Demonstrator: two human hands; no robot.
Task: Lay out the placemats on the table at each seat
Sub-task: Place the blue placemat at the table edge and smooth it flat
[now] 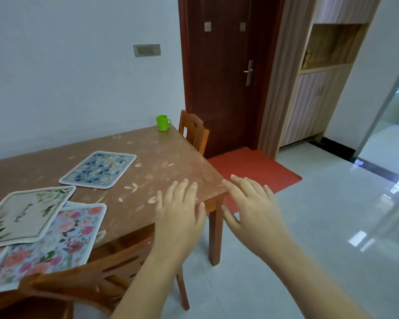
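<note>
Head view, L to R.

Table [148, 162]: brown top w/ pale leaf print, long side against wall. Three placemats on it, all on the L half.

- Cream mat [25, 215]: far L, near front edge, skewed; lies on top of pink mat, overlapping its upper-L part.
- Pink mat [55, 245]: floral, under cream mat; lower edge reaches the table's front edge, beside the near chair.
- Blue mat [98, 169]: floral, lies alone further back, flat, apart from the other two.

Near chair [83, 279]: wood back, pushed to the front edge, below pink mat.

Green cup [162, 122]: far R corner of table, upright, handle to R. Far chair [194, 132] just behind that corner, at the table's R end.

L hand [179, 215]: palm down, fingers spread and released, holds nothing; over the table's near-R corner. Touching top or hovering — can't tell.

R hand [251, 208]: palm down, fingers spread, released, empty; just R of the corner, over red floor mat [256, 166] and tiles. Fingertips near the table edge; contact unclear.

Door [224, 65] dark wood, shut, behind the red mat.
</note>
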